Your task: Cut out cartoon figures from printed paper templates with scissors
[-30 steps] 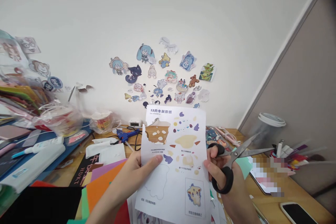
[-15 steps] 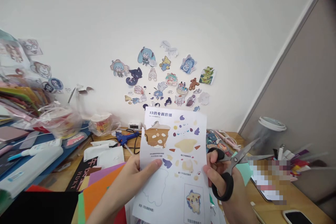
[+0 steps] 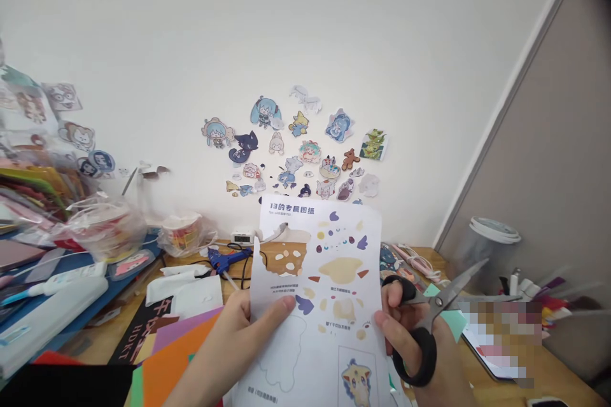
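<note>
Over the desk: printed sheet (image 3: 317, 292) held upright between both hands, above the coloured paper.
Left hand (image 3: 248, 318): thumb pressed on the sheet's front near its left edge, other fingers behind it; pinching the sheet.
Right hand (image 3: 405, 331): fingers through the black loops of the scissors (image 3: 432, 315); thumb tip touches the sheet's right edge. Blades parted, pointing up and right, clear of the sheet.
Sheet writing: heading in dark print, "13" followed by Chinese characters; smaller lines too small to read. Brown, tan and purple shapes printed; part of the upper left already cut away.
Surface: wooden desk (image 3: 487, 388), crowded. Orange, purple and green paper (image 3: 176, 350) at lower left; black card lettered "HDKT" (image 3: 138, 334).
Behind sheet: blue glue gun (image 3: 224, 259), just beside a small white clock (image 3: 241, 237).
Left side: two tubs in plastic wrap (image 3: 107, 229).
Room: white wall (image 3: 305, 32) with a cluster of cartoon stickers (image 3: 296, 146); grey partition (image 3: 563, 159) at right.
</note>
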Demonstrator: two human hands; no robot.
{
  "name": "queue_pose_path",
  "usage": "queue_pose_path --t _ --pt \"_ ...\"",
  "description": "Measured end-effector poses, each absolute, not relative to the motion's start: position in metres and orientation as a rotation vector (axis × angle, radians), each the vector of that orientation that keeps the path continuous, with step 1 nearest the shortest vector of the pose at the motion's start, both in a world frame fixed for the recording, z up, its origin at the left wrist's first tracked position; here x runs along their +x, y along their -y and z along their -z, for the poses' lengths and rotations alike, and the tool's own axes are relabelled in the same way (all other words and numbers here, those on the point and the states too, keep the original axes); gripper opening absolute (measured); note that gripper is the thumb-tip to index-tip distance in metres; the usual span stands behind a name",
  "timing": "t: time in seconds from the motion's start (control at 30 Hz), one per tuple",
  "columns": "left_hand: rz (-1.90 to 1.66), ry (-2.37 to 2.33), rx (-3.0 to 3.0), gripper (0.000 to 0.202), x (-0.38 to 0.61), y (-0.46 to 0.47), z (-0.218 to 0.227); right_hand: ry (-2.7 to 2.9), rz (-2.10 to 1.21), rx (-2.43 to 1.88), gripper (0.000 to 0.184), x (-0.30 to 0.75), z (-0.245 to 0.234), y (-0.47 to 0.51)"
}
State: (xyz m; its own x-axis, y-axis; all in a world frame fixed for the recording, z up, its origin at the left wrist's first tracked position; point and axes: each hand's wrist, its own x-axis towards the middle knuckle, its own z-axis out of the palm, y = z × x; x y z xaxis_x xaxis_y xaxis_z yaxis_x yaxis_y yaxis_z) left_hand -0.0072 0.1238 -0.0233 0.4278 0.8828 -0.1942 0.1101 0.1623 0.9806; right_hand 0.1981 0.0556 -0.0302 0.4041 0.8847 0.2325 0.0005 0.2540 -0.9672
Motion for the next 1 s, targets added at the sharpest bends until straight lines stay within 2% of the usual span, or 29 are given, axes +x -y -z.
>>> queue_pose_path --t 0.57,0.87,1.0 --pt "-0.851 -1.039 1.316 0.034 -0.014 -0.091 -0.006 1.088 -0.737 -0.952 0.028 0.190 0.019 -0.039" --pt "-0.939 -0.963 1.365 0.042 -0.015 -0.089 0.000 1.183 -0.729 -0.935 0.029 0.203 0.021 -0.031" --pt "-0.914 -0.855 1.374 0.038 -0.012 -0.087 -0.004 1.142 -0.740 -0.952 0.033 0.207 0.018 -0.029"
